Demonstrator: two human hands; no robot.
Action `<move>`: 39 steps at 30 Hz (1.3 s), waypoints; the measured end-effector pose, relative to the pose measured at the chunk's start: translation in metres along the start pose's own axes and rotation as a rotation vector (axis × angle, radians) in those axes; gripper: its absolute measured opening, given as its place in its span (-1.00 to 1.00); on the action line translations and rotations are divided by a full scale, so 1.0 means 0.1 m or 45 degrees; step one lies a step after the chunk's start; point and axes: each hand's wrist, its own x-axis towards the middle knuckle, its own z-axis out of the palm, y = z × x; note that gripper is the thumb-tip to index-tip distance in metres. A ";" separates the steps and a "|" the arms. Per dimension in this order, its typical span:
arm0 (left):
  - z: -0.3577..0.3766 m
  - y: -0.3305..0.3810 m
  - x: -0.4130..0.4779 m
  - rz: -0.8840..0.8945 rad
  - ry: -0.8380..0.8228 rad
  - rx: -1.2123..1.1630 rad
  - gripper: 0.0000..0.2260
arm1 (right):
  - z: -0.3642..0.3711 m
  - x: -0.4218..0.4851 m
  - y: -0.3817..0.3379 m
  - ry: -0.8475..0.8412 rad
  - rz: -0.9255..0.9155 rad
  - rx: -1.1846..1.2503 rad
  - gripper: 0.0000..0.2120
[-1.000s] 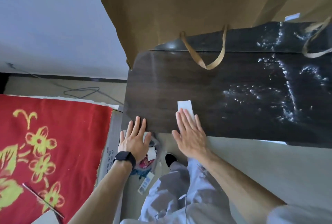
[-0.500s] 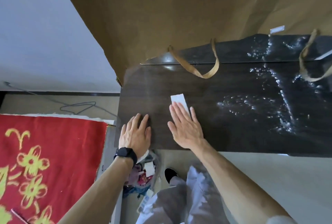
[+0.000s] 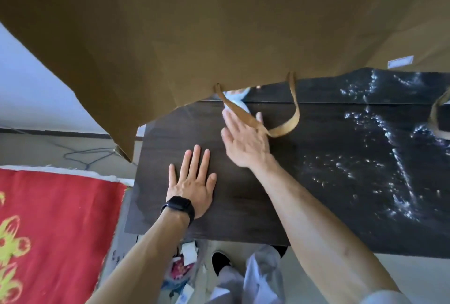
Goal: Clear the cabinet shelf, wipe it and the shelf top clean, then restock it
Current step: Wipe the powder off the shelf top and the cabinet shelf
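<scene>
1. The brown paper bag point(image 3: 219, 23) runs off the top edge and hides the back left corner of the shelf top point(image 3: 316, 169).
2. The white wipe point(image 3: 239, 96) at the back edge shows only in scraps, under the fingers of the blurred right hand point(image 3: 246, 140) and a bag handle point(image 3: 291, 121).
3. The shelf top's right end is cut off, as is a second handle point(image 3: 434, 113).
4. The white label point(image 3: 400, 62) is too small to read.

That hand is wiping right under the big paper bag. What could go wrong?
The right hand presses a white wipe under the tall brown paper bag, and the bag's tan handle loop lies across its fingers; a snag might tip the bag. White specks on the right of the dark wooden shelf top could get missed.
</scene>
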 end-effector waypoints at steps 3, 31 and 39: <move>0.02 -0.01 0.02 0.009 0.014 0.011 -0.49 | -0.05 -0.07 0.39 0.115 0.311 0.056 -0.45; 0.33 -1.11 -1.53 -0.315 0.122 -0.367 -0.44 | 0.44 -1.04 -1.24 -0.014 0.052 0.026 -0.35; 0.52 -1.27 -1.70 -0.447 0.154 -0.472 -0.28 | 0.67 -1.67 -1.51 -0.268 -0.845 -0.130 -0.43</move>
